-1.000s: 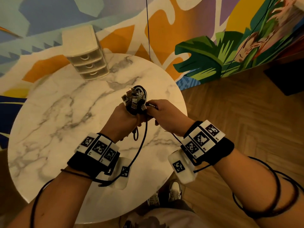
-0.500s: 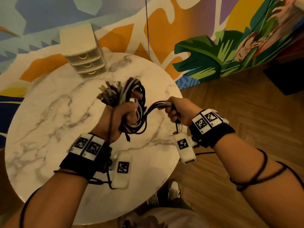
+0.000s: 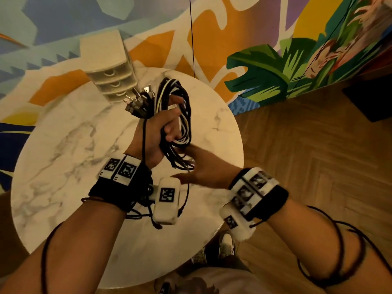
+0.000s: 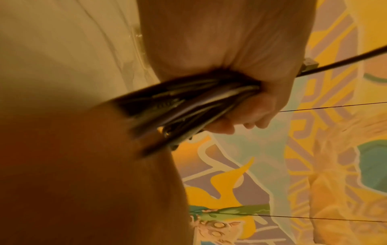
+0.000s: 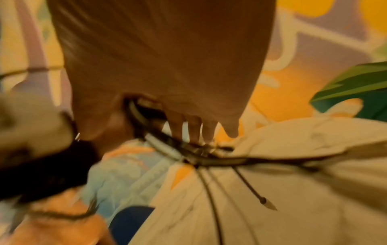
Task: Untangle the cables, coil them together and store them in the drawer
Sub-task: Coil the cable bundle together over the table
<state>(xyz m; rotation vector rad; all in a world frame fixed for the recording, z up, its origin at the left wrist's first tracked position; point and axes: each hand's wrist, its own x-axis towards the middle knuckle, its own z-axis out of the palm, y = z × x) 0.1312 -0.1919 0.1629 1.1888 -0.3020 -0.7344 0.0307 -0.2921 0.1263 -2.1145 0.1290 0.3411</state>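
My left hand (image 3: 161, 128) grips a coil of black and white cables (image 3: 182, 102) above the round marble table (image 3: 63, 145). A cluster of metal plugs (image 3: 135, 102) fans out up and left of the fist. In the left wrist view its fingers (image 4: 240, 116) curl round the blurred bundle (image 4: 188, 106). My right hand (image 3: 201, 168) is just under the coil's lower loops with its fingers stretched out. In the right wrist view its straight fingers (image 5: 188, 126) touch loose strands (image 5: 167, 147). A small cream three-drawer unit (image 3: 112, 81) stands at the table's far edge, its drawers pushed in.
A painted wall rises behind the table, with a thin black cord (image 3: 192, 39) hanging down it. Wooden floor lies to the right, where a dark box (image 3: 369, 98) stands by the wall. My shoes (image 3: 227, 242) show below the table's near edge.
My left hand has lifted the coil up and farther toward the drawer unit. My right hand has let go of the stretched cable and dropped below the coil, fingers straightened.
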